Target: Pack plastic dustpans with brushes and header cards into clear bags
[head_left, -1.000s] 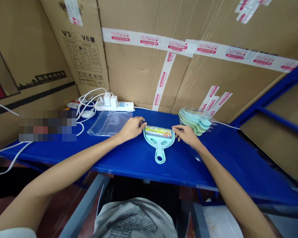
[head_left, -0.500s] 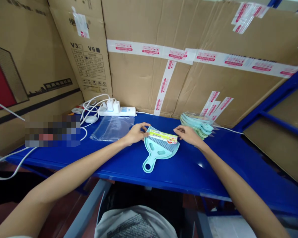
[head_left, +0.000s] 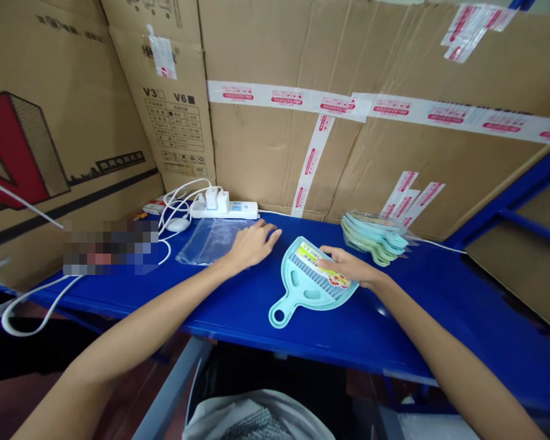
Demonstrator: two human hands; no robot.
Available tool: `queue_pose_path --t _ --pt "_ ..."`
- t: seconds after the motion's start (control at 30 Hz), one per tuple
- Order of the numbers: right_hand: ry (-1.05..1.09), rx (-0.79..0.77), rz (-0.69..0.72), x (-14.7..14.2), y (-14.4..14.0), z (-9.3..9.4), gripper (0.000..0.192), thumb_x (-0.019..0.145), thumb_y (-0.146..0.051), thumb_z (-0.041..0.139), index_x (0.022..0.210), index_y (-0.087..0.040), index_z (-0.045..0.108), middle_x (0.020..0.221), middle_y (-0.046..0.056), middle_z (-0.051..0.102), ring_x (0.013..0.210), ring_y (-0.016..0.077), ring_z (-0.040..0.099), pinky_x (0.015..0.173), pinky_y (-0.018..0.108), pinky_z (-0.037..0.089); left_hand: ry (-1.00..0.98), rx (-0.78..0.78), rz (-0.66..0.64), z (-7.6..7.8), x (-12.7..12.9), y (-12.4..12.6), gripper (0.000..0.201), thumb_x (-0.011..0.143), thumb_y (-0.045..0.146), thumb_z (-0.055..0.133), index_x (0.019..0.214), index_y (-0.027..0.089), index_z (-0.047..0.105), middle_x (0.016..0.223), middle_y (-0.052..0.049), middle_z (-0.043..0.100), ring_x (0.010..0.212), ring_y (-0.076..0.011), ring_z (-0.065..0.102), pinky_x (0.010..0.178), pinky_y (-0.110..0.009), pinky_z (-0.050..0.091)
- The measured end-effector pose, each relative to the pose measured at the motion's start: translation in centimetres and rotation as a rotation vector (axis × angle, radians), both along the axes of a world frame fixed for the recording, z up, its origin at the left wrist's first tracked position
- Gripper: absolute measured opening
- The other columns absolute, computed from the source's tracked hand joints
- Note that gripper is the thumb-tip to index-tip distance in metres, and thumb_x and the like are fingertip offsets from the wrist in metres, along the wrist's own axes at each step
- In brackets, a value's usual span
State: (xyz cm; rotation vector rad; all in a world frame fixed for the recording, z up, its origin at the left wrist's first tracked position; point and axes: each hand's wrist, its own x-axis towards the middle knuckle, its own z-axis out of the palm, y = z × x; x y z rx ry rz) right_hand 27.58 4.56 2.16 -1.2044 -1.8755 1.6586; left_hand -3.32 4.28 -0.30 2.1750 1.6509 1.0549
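A light teal mini dustpan (head_left: 288,296) is in my right hand (head_left: 351,267), gripped at its wide edge with the thumb on top. Its ring-ended handle points toward me, to the lower left. Nested in the pan is a small brush with grey bristles (head_left: 316,276), and a yellow and white printed label (head_left: 308,250) lies along it, partly under my thumb. My left hand (head_left: 254,244) has let its fingers reach out over the right end of a flat clear plastic bag (head_left: 201,239); whether they touch it I cannot tell.
Several bagged teal and green dustpans (head_left: 376,235) are stacked at the back right. A white power strip (head_left: 242,210) with plugs and looping cables (head_left: 165,211) sits at the back left. Taped cardboard (head_left: 275,159) walls the blue table (head_left: 242,305). A pixelated patch covers the left side.
My left hand has left the dustpan and moved to the plastic bag. My right hand has taken hold of the dustpan's edge, and the dustpan has turned slightly and shifted right.
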Motion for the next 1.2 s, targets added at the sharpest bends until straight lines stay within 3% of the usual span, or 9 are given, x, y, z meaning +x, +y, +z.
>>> queue_pose_path --t 0.1,0.2,0.3,0.37,0.43,0.53,0.7,0.9,1.2 --pt "0.089 0.101 -0.175 1.5 0.8 0.7 0.053 0.078 -0.059 0.09 0.108 -0.022 0.065 0.097 0.006 0.082 0.074 0.0214 0.078 0.061 0.028 0.062 0.292 0.01 0.326 -0.3 -2.8 0.4 0.043 0.102 0.047 0.059 0.106 0.006 0.073 0.119 -0.033 0.068 0.111 -0.0493 0.07 0.086 -0.058 0.056" --pt "0.26 0.205 -0.382 2.8 2.0 1.5 0.055 0.078 -0.059 0.089 0.113 -0.025 0.065 0.099 0.007 0.083 0.078 0.0254 0.08 0.066 0.035 0.066 0.353 -0.094 0.242 -0.9 -3.7 0.0 0.044 0.099 0.049 0.067 0.088 0.006 0.074 0.101 -0.031 0.074 0.112 -0.0517 0.07 0.09 -0.06 0.054" --pt "0.35 0.303 -0.514 3.6 2.8 1.9 0.05 0.08 -0.062 0.084 0.11 -0.026 0.065 0.098 0.009 0.083 0.083 0.0301 0.081 0.069 0.042 0.068 0.367 -0.071 -0.183 -0.3 -2.3 -1.2 0.04 0.087 0.055 0.081 0.099 0.017 0.08 0.114 -0.019 0.079 0.125 -0.0399 0.069 0.104 -0.049 0.053" --pt "0.368 0.358 -0.555 4.0 3.1 1.8 0.049 0.082 -0.063 0.082 0.11 -0.027 0.064 0.099 0.009 0.083 0.086 0.0312 0.081 0.069 0.044 0.068 0.323 -0.095 -0.653 0.7 -1.2 -2.1 0.031 0.097 0.052 0.073 0.11 0.025 0.081 0.125 -0.012 0.079 0.136 -0.0315 0.064 0.112 -0.044 0.05" --pt "0.358 0.384 -0.576 4.2 3.1 1.6 0.051 0.081 -0.063 0.083 0.111 -0.027 0.062 0.099 0.008 0.083 0.084 0.0302 0.081 0.068 0.043 0.068 0.23 -0.116 -0.911 1.6 -0.4 -2.6 0.027 0.105 0.043 0.063 0.117 0.027 0.081 0.127 -0.009 0.079 0.139 -0.026 0.063 0.114 -0.041 0.049" --pt "0.267 0.413 -0.61 4.6 3.1 1.4 0.054 0.077 -0.062 0.087 0.107 -0.026 0.061 0.098 0.007 0.082 0.077 0.0268 0.079 0.064 0.039 0.066 0.172 -0.043 -0.801 1.8 -0.2 -2.1 0.024 0.105 0.031 0.063 0.121 0.024 0.079 0.126 -0.01 0.079 0.127 -0.0245 0.069 0.11 -0.042 0.052" --pt "0.062 0.514 -0.628 5.3 3.2 1.1 0.051 0.078 -0.06 0.087 0.104 -0.023 0.063 0.093 0.006 0.08 0.073 0.0237 0.076 0.054 0.031 0.06 0.264 0.07 -0.552 -0.6 -0.5 0.2 0.03 0.102 0.016 0.062 0.128 0.02 0.076 0.129 -0.013 0.075 0.124 -0.0275 0.065 0.109 -0.048 0.049" --pt "0.034 0.524 -0.574 5.5 2.8 1.3 0.045 0.081 -0.054 0.087 0.103 -0.021 0.065 0.09 0.006 0.08 0.067 0.0206 0.073 0.05 0.028 0.056 0.201 0.104 -0.578 -0.7 0.3 0.1 0.019 0.101 0.02 0.065 0.109 0.023 0.082 0.101 -0.008 0.075 0.102 -0.0248 0.059 0.096 -0.043 0.051" --pt "0.074 0.274 -0.394 3.3 0.0 2.5 0.047 0.075 -0.051 0.093 0.097 -0.023 0.063 0.079 0.005 0.079 0.061 0.0201 0.073 0.044 0.026 0.054 0.055 0.224 -0.704 1.2 1.6 -2.2 0.014 0.102 0.027 0.069 0.102 0.027 0.083 0.108 -0.007 0.072 0.11 -0.0236 0.055 0.101 -0.045 0.049"
